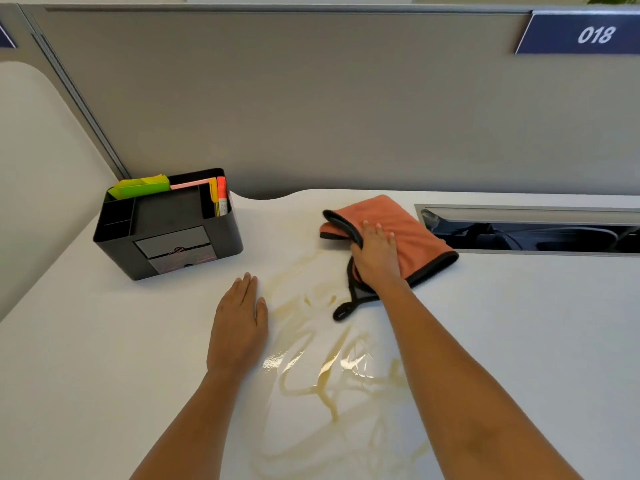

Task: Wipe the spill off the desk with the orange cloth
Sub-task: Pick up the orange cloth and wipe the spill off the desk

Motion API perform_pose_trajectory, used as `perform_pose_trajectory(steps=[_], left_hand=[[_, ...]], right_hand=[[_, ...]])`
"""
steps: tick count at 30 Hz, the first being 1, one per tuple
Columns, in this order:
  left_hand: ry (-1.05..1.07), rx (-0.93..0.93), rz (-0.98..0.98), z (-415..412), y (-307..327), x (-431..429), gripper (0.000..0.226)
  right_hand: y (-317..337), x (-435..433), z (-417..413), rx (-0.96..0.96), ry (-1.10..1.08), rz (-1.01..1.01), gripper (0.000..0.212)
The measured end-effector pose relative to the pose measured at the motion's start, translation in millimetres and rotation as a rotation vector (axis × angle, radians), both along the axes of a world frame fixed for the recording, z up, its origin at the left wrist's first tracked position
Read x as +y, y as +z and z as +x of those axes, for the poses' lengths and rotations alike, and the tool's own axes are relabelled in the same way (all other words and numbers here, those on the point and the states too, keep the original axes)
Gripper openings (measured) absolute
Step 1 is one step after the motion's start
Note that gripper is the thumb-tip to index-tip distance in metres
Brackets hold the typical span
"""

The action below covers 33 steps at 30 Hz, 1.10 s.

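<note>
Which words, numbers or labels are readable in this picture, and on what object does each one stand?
"018": white digits on the dark blue sign fixed to the grey partition, upper right.
Print on the markers in the black desk organizer: too small to read.
Marking on the organizer's front panel: too blurred to read.
Blue sign at the left edge: cut off, no text visible.
</note>
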<state>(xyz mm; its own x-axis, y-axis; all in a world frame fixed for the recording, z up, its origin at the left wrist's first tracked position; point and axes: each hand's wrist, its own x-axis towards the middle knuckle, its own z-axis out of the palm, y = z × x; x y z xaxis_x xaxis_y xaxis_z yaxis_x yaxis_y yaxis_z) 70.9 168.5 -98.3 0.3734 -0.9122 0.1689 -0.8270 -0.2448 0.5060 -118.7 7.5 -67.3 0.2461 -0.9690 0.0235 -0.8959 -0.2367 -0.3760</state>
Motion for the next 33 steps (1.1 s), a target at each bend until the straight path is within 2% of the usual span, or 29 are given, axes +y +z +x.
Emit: perform_pose_trajectory(steps=[3,5,7,10,13,17,21,25,28,33], left_hand=[[-0.011,-0.008,0.002,0.9,0.1,0.6,0.048],[-0.008,0.001,0.001,1.3,1.5,0.7,0.053],[-0.003,0.008,-0.008,0.8,3.1,1.4,0.055],[0.000,0.020,-0.011,-1.0,3.4,1.2,0.046],[0.005,0.022,-0.013,-1.2,3.5,1.0,0.053],[0.002,0.016,-0.010,-0.6,3.0,0.8,0.060],[0.005,0.000,0.003,0.9,1.9,0.2,0.049],[0.007,0.000,0.009,0.8,3.3,-0.4,0.050],[0.008,0.003,0.007,0.0,3.7,-0.6,0.047],[0.019,0.029,-0.008,-1.0,4.7,0.3,0.046]], right_hand=[[-2.7,22.3,25.2,-0.014,0.203,-0.007,0.057],[-5.4,46.1,19.9,-0.019,0.338,-0.012,0.058],[-6.5,60.0,-0.4,-0.029,0.383,-0.026,0.059],[-0.5,49.9,-29.4,-0.073,0.234,-0.012,0.058],[3.3,14.5,-28.4,-0.066,0.046,0.008,0.056],[-1.5,-8.1,7.4,-0.001,0.020,-0.008,0.055],[-5.6,25.3,28.8,-0.008,0.264,-0.025,0.057],[-9.3,70.3,3.1,-0.010,0.456,-0.035,0.060],[-7.0,72.6,-29.6,-0.033,0.376,-0.040,0.060],[1.5,22.0,-34.7,-0.039,0.019,-0.003,0.055]])
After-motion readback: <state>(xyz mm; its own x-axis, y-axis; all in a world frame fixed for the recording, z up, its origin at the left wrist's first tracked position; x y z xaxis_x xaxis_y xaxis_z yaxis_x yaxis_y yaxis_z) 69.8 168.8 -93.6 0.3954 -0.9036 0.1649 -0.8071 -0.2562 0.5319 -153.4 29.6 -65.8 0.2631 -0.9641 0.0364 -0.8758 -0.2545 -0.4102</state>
